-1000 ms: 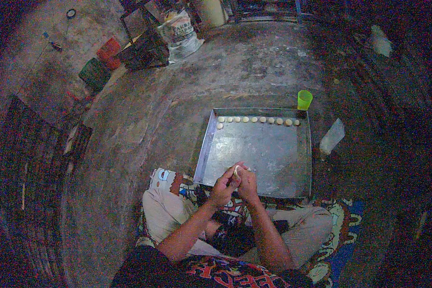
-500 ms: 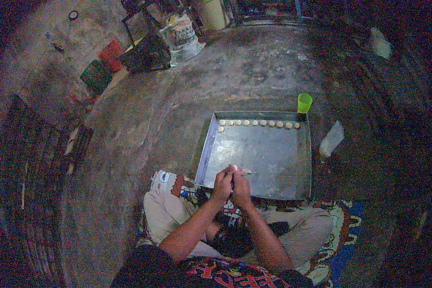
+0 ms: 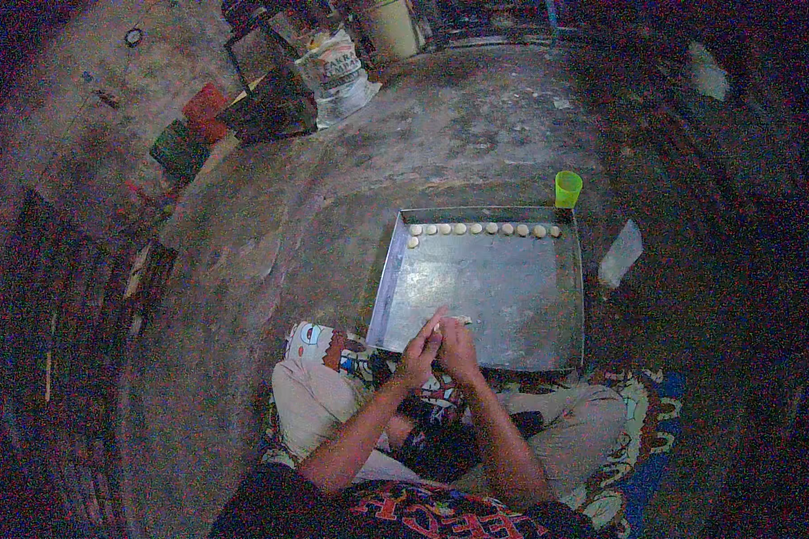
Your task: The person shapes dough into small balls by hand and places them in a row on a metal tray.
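My left hand [image 3: 415, 359] and my right hand [image 3: 459, 349] meet over the near edge of a shallow square metal tray [image 3: 512, 296]. Their fingers are closed against each other, with one left finger pointing forward. A bit of pale dough [image 3: 437, 329] shows between them, mostly covered by the fingers. Just beyond my right hand, a small pale scrap [image 3: 463, 320] lies on the tray bottom. Along the tray's far side runs a row of small round dough pieces [image 3: 492, 229]. One more dough piece [image 3: 413, 242] sits in front of the row's left end.
A lime-green cup [image 3: 567, 189] stands behind the tray's far right corner. To the right, a whitish plastic bag [image 3: 621, 254] lies on the floor. Farther off at left are a white printed sack [image 3: 337, 76], a red box [image 3: 206, 111] and a green box [image 3: 178, 147]. A patterned mat [image 3: 660, 404] lies under my legs.
My hands have pressed closer together, and the pale round piece that showed at the fingertips is now mostly hidden. The dough pieces on the tray stay in place.
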`<state>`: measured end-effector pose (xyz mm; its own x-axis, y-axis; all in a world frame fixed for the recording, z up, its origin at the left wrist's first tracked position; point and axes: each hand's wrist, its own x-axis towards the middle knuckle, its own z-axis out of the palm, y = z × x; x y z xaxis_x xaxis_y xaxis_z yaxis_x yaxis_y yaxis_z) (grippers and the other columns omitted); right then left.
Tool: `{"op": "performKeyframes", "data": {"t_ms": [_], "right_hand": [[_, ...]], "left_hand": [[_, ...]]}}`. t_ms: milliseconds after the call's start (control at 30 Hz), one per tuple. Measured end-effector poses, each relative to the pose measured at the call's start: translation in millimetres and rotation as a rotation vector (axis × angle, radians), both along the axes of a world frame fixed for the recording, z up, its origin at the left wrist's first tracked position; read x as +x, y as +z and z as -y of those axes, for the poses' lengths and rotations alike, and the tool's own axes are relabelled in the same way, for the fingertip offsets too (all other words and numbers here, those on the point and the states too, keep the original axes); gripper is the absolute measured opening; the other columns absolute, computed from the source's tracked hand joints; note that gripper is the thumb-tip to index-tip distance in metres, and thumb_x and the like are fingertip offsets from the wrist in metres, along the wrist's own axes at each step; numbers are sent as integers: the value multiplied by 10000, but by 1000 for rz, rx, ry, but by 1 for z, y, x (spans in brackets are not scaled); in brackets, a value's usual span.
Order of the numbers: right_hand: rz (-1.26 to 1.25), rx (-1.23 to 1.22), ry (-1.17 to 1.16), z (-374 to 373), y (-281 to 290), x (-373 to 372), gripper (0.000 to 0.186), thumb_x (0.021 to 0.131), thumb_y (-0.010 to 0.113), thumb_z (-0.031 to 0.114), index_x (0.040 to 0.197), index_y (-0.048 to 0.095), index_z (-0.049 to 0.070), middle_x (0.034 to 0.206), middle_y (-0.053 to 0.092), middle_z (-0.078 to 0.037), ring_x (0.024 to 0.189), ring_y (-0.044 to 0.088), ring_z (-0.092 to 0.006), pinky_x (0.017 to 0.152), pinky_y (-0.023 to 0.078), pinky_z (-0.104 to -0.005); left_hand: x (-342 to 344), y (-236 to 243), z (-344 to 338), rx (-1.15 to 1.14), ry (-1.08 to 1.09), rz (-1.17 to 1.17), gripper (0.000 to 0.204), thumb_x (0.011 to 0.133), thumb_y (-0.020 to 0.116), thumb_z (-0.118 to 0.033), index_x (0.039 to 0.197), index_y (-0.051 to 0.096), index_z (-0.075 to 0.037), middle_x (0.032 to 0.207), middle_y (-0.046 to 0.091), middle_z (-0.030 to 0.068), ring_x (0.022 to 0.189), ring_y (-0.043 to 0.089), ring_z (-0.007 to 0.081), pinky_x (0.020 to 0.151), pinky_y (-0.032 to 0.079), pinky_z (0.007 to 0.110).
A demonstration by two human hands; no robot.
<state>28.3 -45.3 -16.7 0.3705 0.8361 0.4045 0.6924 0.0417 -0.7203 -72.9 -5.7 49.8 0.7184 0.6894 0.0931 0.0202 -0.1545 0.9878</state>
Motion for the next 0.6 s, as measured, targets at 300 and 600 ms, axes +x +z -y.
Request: {"op": "performKeyframes", "data": {"t_ms": [300,600], "right_hand": [[-885,138,198,-8,35,-18,573,975,265,487,996,566,-1,906,583,-75,850,547,-187,784,436,-324],[-1314,-17,105,3,55,-9,336,938,450,320,906,609,25,771,574,-15,699,539,-100,617,433,-239]], "left_hand": [[8,-12,-16,105,320,-150,279,978,417,-206,1092,581,-11,973,641,83,928,592,182,845,449,311],[16,19,-9,-394,184,-122,394,992,368,-335,1141,578,-37,996,625,43,914,571,149,847,438,292]]}}
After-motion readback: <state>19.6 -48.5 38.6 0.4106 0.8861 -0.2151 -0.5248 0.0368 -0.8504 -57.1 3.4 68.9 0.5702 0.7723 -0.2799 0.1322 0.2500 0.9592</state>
